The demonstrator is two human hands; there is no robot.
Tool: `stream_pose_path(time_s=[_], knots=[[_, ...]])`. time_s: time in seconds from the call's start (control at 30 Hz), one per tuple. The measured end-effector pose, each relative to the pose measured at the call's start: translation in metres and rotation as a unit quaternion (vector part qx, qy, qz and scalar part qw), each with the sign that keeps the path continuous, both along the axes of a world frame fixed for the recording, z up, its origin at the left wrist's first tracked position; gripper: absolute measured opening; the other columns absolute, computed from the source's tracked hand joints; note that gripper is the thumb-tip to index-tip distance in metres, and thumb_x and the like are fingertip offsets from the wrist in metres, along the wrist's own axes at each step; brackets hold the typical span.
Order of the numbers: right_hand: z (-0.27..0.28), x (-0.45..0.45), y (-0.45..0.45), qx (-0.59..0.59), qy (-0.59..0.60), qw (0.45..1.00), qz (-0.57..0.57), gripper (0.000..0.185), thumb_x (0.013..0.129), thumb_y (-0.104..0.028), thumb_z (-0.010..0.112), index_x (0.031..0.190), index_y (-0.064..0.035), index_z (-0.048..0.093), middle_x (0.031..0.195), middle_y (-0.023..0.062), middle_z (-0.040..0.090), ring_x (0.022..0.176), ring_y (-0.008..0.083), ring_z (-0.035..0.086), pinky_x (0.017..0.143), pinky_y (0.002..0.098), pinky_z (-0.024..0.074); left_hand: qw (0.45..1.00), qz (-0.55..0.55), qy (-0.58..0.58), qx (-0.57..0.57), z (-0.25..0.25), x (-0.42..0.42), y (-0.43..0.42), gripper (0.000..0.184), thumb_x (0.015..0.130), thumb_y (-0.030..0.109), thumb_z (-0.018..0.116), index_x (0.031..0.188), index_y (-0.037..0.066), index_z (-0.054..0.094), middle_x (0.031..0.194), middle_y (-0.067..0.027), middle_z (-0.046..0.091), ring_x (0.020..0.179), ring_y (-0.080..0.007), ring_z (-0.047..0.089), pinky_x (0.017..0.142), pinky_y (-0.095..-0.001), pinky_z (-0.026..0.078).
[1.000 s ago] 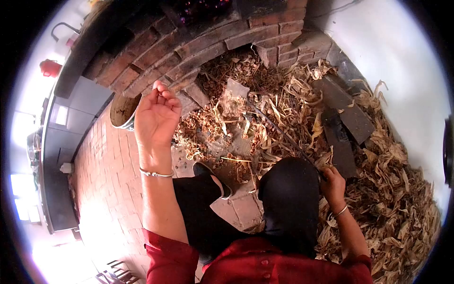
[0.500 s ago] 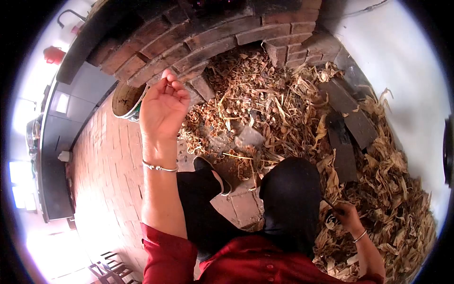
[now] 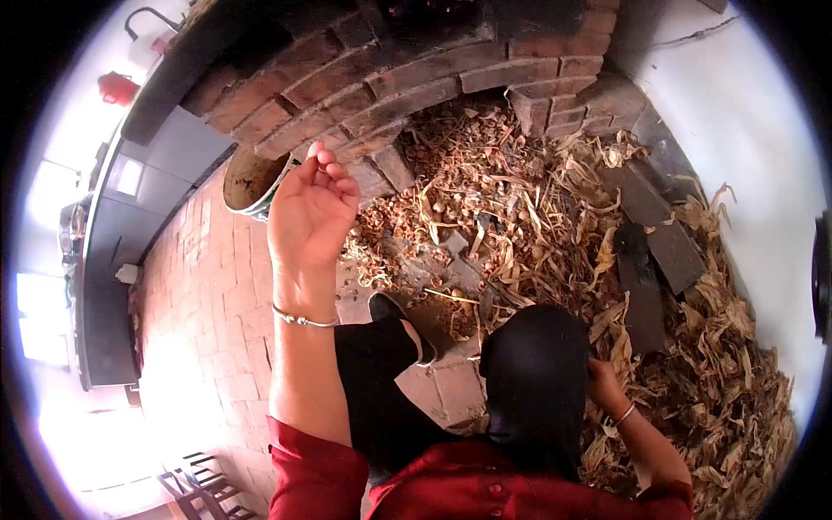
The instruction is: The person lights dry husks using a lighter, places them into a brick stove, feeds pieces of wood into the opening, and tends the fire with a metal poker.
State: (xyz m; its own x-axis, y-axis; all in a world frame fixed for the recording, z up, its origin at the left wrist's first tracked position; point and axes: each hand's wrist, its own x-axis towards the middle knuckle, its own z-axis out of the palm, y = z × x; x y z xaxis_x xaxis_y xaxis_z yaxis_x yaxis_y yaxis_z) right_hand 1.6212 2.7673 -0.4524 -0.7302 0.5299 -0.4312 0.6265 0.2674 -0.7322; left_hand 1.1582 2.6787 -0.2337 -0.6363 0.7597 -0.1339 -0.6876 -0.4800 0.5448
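My left hand [image 3: 314, 208] is raised in front of the brickwork, palm up and fingers loosely curled, with nothing visible in it. Beside my right knee, my right hand [image 3: 607, 388] is closed, its fingers partly hidden by the black trouser leg. It appears to grip a long-handled fire shovel, whose thin dark handle [image 3: 498, 282] shows beyond the knee. The small grey blade [image 3: 454, 243] seems to lie among shells and dry scraps [image 3: 438, 208] on the floor. Dry corn husks [image 3: 693, 407] surround my right forearm.
A curved brick stove [image 3: 381, 82] stands ahead, with a bucket [image 3: 251, 184] at its left. Dark boards [image 3: 654, 225] lie on the husks near the white wall [image 3: 737, 130]. A wooden stool [image 3: 204, 485] stands behind at the left; a dark cabinet [image 3: 130, 251] is beyond.
My right hand has moved forward and left, closer to the knee. The shovel blade has shifted slightly among the scraps. My left hand keeps its pose as the view tilts a little.
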Motion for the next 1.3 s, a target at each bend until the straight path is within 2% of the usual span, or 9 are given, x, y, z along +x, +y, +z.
stream_pose_path(time_s=[0.2, 0.43, 0.57, 0.6, 0.67, 0.73, 0.87, 0.97, 1.3], knots=[[-0.034, -0.054, -0.001, -0.179, 0.100, 0.970, -0.131, 0.008, 0.084, 0.001, 0.056, 0.088, 0.0046, 0.061, 0.081, 0.0084, 0.064, 0.067, 0.0166, 0.057, 0.061, 0.0317, 0.0449, 1.000, 0.000, -0.001, 0.003, -0.002, -0.003, -0.007, 0.017, 0.092, 0.009, 0.045, 0.104, 0.001, 0.053, 0.090, -0.0047, 0.054, 0.079, -0.0150, 0.050, 0.070, -0.0273, 0.042], [-0.042, -0.077, -0.010, -0.240, 0.054, 0.920, -0.306, 0.026, 0.091, -0.011, 0.050, 0.067, -0.0009, 0.054, 0.063, -0.0017, 0.046, 0.055, 0.0101, 0.036, 0.051, 0.0324, 0.0325, 1.000, 0.013, -0.002, -0.013, -0.004, 0.002, -0.006, 0.017, 0.091, 0.010, 0.046, 0.103, 0.002, 0.054, 0.088, -0.0037, 0.056, 0.077, -0.0146, 0.051, 0.069, -0.0274, 0.043], [-0.099, -0.059, -0.023, -0.360, 0.187, 0.851, -0.333, 0.022, 0.091, -0.012, 0.049, 0.082, 0.0017, 0.063, 0.073, 0.0030, 0.059, 0.059, 0.0133, 0.047, 0.059, 0.0334, 0.0404, 1.000, 0.013, 0.015, -0.008, 0.003, 0.001, -0.005, 0.016, 0.090, 0.010, 0.048, 0.102, 0.003, 0.055, 0.086, -0.0039, 0.056, 0.076, -0.0143, 0.051, 0.069, -0.0276, 0.042], [-0.136, -0.048, -0.025, -0.283, 0.190, 0.900, -0.271, 0.022, 0.092, -0.013, 0.048, 0.088, 0.0031, 0.063, 0.079, 0.0035, 0.061, 0.064, 0.0132, 0.050, 0.062, 0.0331, 0.0418, 1.000, 0.013, 0.005, -0.004, 0.004, 0.003, -0.006, 0.016, 0.091, 0.009, 0.046, 0.101, 0.003, 0.056, 0.086, -0.0040, 0.057, 0.076, -0.0143, 0.051, 0.068, -0.0275, 0.042], [-0.141, -0.053, -0.026, -0.205, 0.191, 0.935, -0.218, 0.024, 0.092, -0.013, 0.047, 0.094, 0.0045, 0.063, 0.084, 0.0041, 0.062, 0.070, 0.0132, 0.052, 0.066, 0.0328, 0.0432, 1.000, 0.003, -0.004, -0.006, 0.003, 0.004, -0.004, 0.016, 0.091, 0.008, 0.045, 0.100, 0.003, 0.057, 0.085, -0.0041, 0.058, 0.075, -0.0143, 0.051, 0.068, -0.0273, 0.042], [-0.087, -0.070, -0.016, -0.300, 0.138, 0.926, -0.181, 0.022, 0.088, -0.010, 0.053, 0.100, 0.0058, 0.062, 0.092, 0.0090, 0.065, 0.084, 0.0169, 0.058, 0.074, 0.0338, 0.0462, 0.999, 0.007, -0.028, -0.022, 0.001, 0.004, -0.002, 0.014, 0.091, 0.009, 0.046, 0.100, 0.004, 0.056, 0.084, -0.0032, 0.056, 0.075, -0.0145, 0.051, 0.068, -0.0282, 0.043], [-0.111, -0.059, -0.023, -0.418, 0.155, 0.858, -0.254, 0.027, 0.080, -0.001, 0.059, 0.107, 0.0029, 0.061, 0.100, 0.0150, 0.065, 0.098, 0.0245, 0.060, 0.081, 0.0360, 0.0484, 0.999, -0.002, -0.037, -0.018, 0.001, 0.006, 0.002, 0.015, 0.092, 0.009, 0.044, 0.099, 0.004, 0.056, 0.084, -0.0034, 0.056, 0.076, -0.0148, 0.051, 0.069, -0.0285, 0.043], [-0.098, -0.049, -0.019, -0.108, 0.048, 0.991, -0.059, 0.036, 0.074, 0.002, 0.063, 0.110, 0.0002, 0.060, 0.105, 0.0184, 0.064, 0.102, 0.0298, 0.060, 0.083, 0.0375, 0.0490, 0.999, -0.005, -0.042, -0.021, 0.003, 0.007, 0.003, 0.016, 0.093, 0.009, 0.042, 0.100, 0.004, 0.056, 0.084, -0.0035, 0.056, 0.076, -0.0151, 0.051, 0.070, -0.0287, 0.042], [-0.009, -0.017, -0.007, -0.067, 0.077, 0.991, -0.088, 0.032, 0.072, 0.001, 0.067, 0.103, 0.0008, 0.063, 0.100, 0.0174, 0.064, 0.091, 0.0313, 0.062, 0.078, 0.0386, 0.0497, 0.998, -0.049, -0.028, -0.017, -0.003, 0.006, 0.006, 0.019, 0.092, 0.008, 0.041, 0.101, 0.003, 0.057, 0.087, -0.0041, 0.058, 0.078, -0.0146, 0.052, 0.072, -0.0295, 0.042]])
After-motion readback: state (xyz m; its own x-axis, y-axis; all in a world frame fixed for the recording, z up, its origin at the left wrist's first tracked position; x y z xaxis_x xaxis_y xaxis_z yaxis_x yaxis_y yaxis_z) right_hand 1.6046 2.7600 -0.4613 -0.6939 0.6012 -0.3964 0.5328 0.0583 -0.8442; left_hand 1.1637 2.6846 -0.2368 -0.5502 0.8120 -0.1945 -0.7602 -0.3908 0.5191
